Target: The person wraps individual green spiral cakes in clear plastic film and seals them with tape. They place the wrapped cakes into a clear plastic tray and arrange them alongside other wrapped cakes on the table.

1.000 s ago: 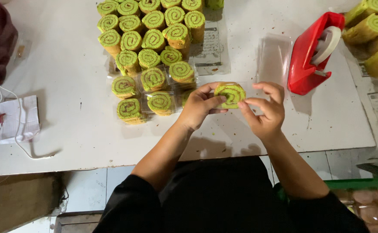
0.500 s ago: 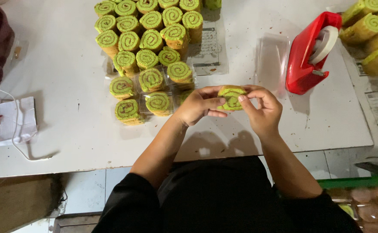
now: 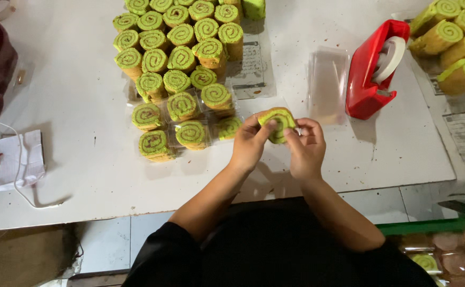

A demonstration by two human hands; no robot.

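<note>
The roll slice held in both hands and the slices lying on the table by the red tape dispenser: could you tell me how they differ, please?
The held slice is off the white table, pinched between the left hand and right hand; the slices by the tape dispenser, at the right edge, rest on the surface. The held one is thin, spiral up; those are thicker, lying on their sides. Both show green swirls in yellow cake.

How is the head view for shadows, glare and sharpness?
Head view: even light, with soft shadows under the left hand and right hand; the swirl cake slice looks sharp; mild sheen on the clear plastic sleeves; bottom right corner dim and blurry.
</note>
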